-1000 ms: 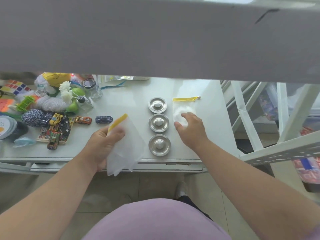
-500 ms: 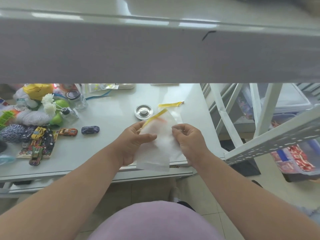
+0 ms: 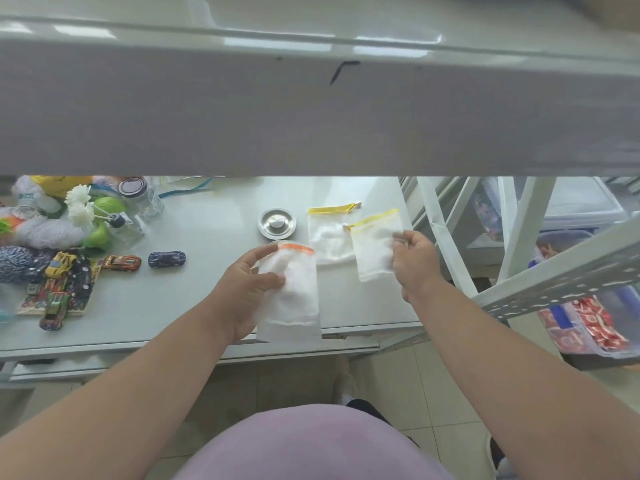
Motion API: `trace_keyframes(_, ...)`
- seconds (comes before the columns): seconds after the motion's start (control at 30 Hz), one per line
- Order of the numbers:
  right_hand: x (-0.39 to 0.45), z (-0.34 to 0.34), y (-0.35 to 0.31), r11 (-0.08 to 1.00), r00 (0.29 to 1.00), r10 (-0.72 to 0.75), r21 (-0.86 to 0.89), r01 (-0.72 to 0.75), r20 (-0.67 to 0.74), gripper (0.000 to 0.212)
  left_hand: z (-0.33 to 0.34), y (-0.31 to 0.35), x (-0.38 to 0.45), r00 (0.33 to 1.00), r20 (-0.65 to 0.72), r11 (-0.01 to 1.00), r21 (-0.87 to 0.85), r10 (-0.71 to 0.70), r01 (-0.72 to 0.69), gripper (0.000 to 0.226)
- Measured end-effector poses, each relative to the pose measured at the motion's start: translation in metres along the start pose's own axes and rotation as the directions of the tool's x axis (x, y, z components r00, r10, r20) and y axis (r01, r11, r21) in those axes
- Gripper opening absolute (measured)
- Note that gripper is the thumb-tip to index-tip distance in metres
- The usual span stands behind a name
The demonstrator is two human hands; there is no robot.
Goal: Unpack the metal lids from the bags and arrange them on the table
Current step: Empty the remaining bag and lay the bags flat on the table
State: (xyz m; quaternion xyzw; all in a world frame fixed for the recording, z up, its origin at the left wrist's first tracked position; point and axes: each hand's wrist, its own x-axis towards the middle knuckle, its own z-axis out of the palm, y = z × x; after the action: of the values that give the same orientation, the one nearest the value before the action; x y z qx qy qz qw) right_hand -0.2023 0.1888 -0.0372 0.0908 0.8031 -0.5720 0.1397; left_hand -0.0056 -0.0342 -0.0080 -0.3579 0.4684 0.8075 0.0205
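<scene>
My left hand (image 3: 247, 284) grips a white mesh bag with an orange zip (image 3: 294, 292), held over the table's front edge. My right hand (image 3: 414, 261) pinches the right side of a smaller white bag with a yellow zip (image 3: 372, 247). A second yellow-zip bag (image 3: 327, 237) lies flat on the table (image 3: 194, 299) behind and partly under it. One round metal lid (image 3: 277, 223) with a centre knob sits on the table just left of that bag. Other lids seen before are hidden behind the orange-zip bag.
Toy cars (image 3: 166, 258), yarn balls (image 3: 17, 258), glass jars (image 3: 140, 199) and white flowers (image 3: 81, 206) crowd the table's left side. A grey shelf edge (image 3: 311, 109) blocks the upper view. White rack struts (image 3: 440, 233) and bins of red packets (image 3: 588, 323) stand to the right.
Both hands held the bags together half a second ago; now they have parted, the left keeping the orange-zip bag and the right carrying the yellow-zip bag rightward.
</scene>
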Motion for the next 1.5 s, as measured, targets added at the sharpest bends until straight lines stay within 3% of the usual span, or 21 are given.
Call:
trace_keyframes(0.2,0.033,0.008,-0.028,0.998,0.997,-0.059,-0.007,0.058,-0.045,0.026,-0.009,0.000,-0.002,0.998,-0.056,0.999,0.033,0.038,-0.036,0.056)
trace_keyframes(0.4,0.050,0.000,-0.020,0.947,0.994,0.077,-0.307,-0.099,-0.083,0.036,-0.018,-0.001,-0.005,0.996,-0.077,0.998,0.048,0.042,-0.038,0.056)
trace_keyframes(0.53,0.053,-0.007,-0.007,0.902,0.994,0.083,-0.420,-0.104,-0.069,0.052,-0.021,-0.002,-0.010,0.997,-0.067,0.995,0.092,0.042,-0.036,0.056)
trace_keyframes(0.63,0.060,-0.009,-0.004,0.894,0.999,0.025,-0.447,-0.035,-0.027,0.060,-0.022,-0.005,-0.009,0.998,-0.056,0.994,0.106,0.041,-0.035,0.056)
trace_keyframes(0.8,0.067,-0.009,-0.007,0.848,0.994,-0.066,-0.521,0.102,0.087,0.055,-0.016,-0.006,-0.006,0.997,-0.054,0.989,0.139,0.052,-0.044,0.057)
trace_keyframes(0.93,0.052,-0.006,-0.008,0.743,0.988,-0.084,-0.652,0.150,0.131,0.061,-0.010,-0.008,-0.002,0.998,-0.023,0.991,0.118,0.064,-0.061,0.058)
trace_keyframes(1.07,0.012,0.003,-0.005,0.662,0.952,-0.224,-0.685,0.305,0.208,0.064,-0.003,-0.009,0.002,0.996,0.008,0.992,0.088,0.086,-0.087,0.062)
trace_keyframes(1.13,-0.021,0.008,-0.001,0.668,0.923,-0.216,-0.640,0.378,0.319,0.058,0.002,-0.009,0.004,0.994,0.036,0.992,0.060,0.105,-0.107,0.064)
trace_keyframes(1.17,-0.039,0.010,-0.001,0.748,0.910,-0.171,-0.551,0.369,0.377,0.052,0.005,-0.010,0.004,0.992,0.053,0.992,0.045,0.112,-0.115,0.065)
trace_keyframes(1.23,-0.076,0.014,-0.005,0.951,0.870,-0.007,-0.266,0.158,0.493,0.037,0.010,-0.011,0.006,0.988,0.086,0.991,0.039,0.126,-0.130,0.066)
trace_keyframes(1.27,-0.087,0.016,-0.004,0.989,0.846,0.042,-0.141,0.040,0.532,0.032,0.012,-0.011,0.006,0.987,0.095,0.989,0.050,0.133,-0.138,0.067)
trace_keyframes(1.33,-0.098,0.020,0.002,0.999,0.856,0.043,-0.032,-0.031,0.514,0.021,0.016,-0.012,0.004,0.985,0.112,0.986,0.079,0.134,-0.144,0.069)
trace_keyframes(1.5,-0.091,0.021,0.011,0.999,0.933,-0.003,-0.049,0.022,0.361,0.012,0.013,-0.014,0.002,0.987,0.124,0.990,0.085,0.102,-0.113,0.067)
